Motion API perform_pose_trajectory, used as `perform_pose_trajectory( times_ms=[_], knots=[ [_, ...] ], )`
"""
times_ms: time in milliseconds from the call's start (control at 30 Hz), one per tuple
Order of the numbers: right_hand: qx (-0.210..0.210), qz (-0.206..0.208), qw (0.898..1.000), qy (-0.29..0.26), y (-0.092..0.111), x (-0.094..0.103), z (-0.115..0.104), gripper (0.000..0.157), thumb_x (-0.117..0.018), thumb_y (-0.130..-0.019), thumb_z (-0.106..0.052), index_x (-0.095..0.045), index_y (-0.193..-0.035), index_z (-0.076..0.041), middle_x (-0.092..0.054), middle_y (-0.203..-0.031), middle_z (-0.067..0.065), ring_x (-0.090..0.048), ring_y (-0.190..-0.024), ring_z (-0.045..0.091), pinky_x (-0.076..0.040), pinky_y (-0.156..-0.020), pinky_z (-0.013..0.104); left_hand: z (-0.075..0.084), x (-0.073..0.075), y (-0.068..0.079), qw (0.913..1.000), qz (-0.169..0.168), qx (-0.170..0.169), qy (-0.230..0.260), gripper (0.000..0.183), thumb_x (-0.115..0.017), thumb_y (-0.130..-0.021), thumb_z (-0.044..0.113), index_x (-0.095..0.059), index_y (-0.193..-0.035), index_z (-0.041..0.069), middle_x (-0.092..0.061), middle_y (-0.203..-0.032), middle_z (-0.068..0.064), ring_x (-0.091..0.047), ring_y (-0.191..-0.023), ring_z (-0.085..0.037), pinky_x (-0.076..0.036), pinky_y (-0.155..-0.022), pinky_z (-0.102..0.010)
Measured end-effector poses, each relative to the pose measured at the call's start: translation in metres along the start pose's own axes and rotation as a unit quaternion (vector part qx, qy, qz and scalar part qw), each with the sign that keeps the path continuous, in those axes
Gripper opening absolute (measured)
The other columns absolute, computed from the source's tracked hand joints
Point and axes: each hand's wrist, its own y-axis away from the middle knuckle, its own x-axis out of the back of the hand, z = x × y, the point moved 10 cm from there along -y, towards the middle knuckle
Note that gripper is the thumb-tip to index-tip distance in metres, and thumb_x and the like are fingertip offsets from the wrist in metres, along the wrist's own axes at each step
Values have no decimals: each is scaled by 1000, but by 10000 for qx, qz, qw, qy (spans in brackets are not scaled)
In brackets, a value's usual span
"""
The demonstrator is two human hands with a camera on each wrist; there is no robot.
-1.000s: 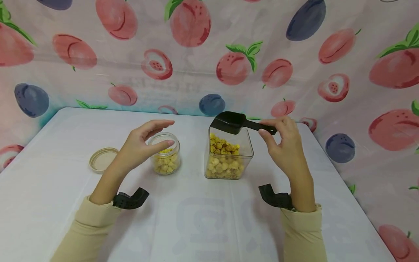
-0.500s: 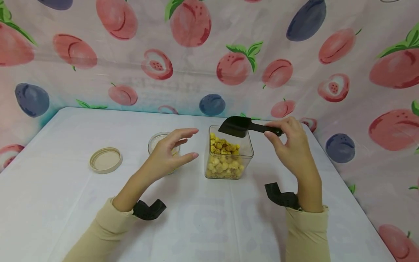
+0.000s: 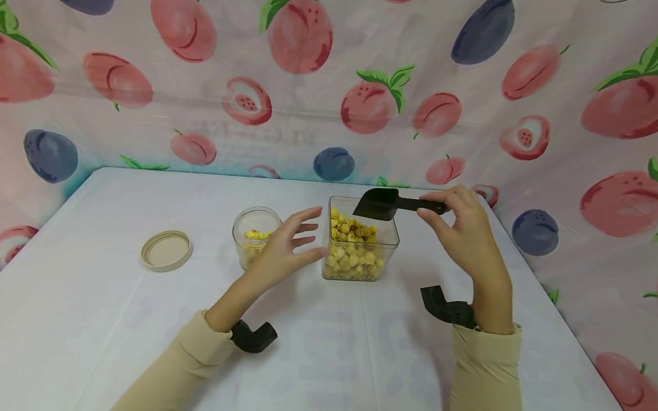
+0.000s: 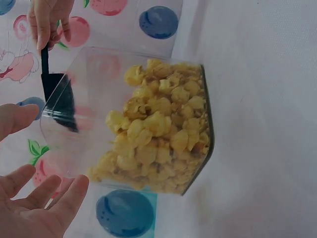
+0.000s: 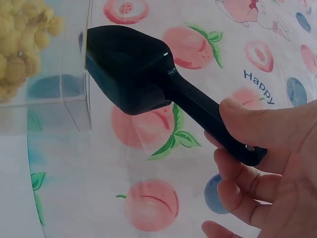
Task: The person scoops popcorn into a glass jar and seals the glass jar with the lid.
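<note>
My right hand (image 3: 461, 228) pinches the end of a black scoop's handle between thumb and fingers. The scoop (image 3: 377, 204) overlaps the far right of a clear square container (image 3: 360, 262) in the head view, its blade pointing left. Popcorn (image 4: 158, 124) fills the lower part of that container. My left hand (image 3: 285, 248) is spread, fingers extended, at the container's left side, and holds nothing. Behind that hand stands a round glass jar (image 3: 241, 237) without its lid, some popcorn in it, partly hidden by the hand.
A cream round lid (image 3: 167, 251) lies on the white-covered table (image 3: 92, 319), left of the jar. A fruit-print cloth (image 3: 303, 125) hangs behind the table. Each wrist wears a black camera mount (image 3: 253, 337).
My left hand has moved right, from beside the jar to the square container's left side. The right hand with the scoop has shifted slightly right and down.
</note>
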Motion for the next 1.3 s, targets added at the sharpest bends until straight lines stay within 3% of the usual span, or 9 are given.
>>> perform_pose_trajectory(
  times_ms=[200,433,667,900,1133,1300],
  knots=[
    [-128,-53,9999,6,0,0,3,25,-68,-83,-7,-64,-105,4,-55,-91,17,-43,-93,26,-33,-76,35,-8,-7,-2,9996,5,175,205,73,-71,-81,9,-33,-143,9,-35,-146,-11,-45,-126,-31,-46,-99,-43],
    [-379,-30,9992,-97,0,1,6,25,-69,-84,-14,-66,-106,-2,-56,-91,12,-40,-92,15,-32,-68,28,-18,-11,-2,9983,20,433,395,73,-72,-81,13,-33,-144,13,-39,-142,-8,-47,-123,-28,-49,-96,-39],
    [-594,221,9971,-410,-2,-2,10,28,-70,-83,-18,-67,-106,-1,-62,-99,15,-48,-99,21,-38,-85,36,-24,-15,0,9966,71,537,618,70,-71,-82,13,-36,-142,14,-41,-141,-6,-49,-122,-27,-50,-95,-37],
    [-1078,448,9906,-718,-3,-11,18,33,-71,-83,-24,-66,-108,-4,-62,-100,11,-49,-93,8,-41,-87,36,-25,-16,0,9967,156,435,667,62,-68,-84,9,-40,-139,11,-41,-141,-7,-50,-120,-28,-51,-92,-33],
    [-748,515,9938,-648,-7,-26,13,35,-73,-80,-17,-63,-109,-2,-61,-95,14,-54,-92,24,-42,-85,40,-26,-16,0,9971,188,447,590,57,-66,-86,13,-42,-138,10,-42,-138,-8,-52,-119,-27,-52,-92,-31],
    [-560,572,9944,-691,-9,-35,10,34,-72,-81,-16,-63,-110,-1,-62,-93,15,-56,-90,28,-43,-84,41,-27,-15,0,9971,247,447,569,54,-65,-87,14,-44,-137,11,-44,-136,-8,-52,-119,-27,-51,-91,-30]
  ],
)
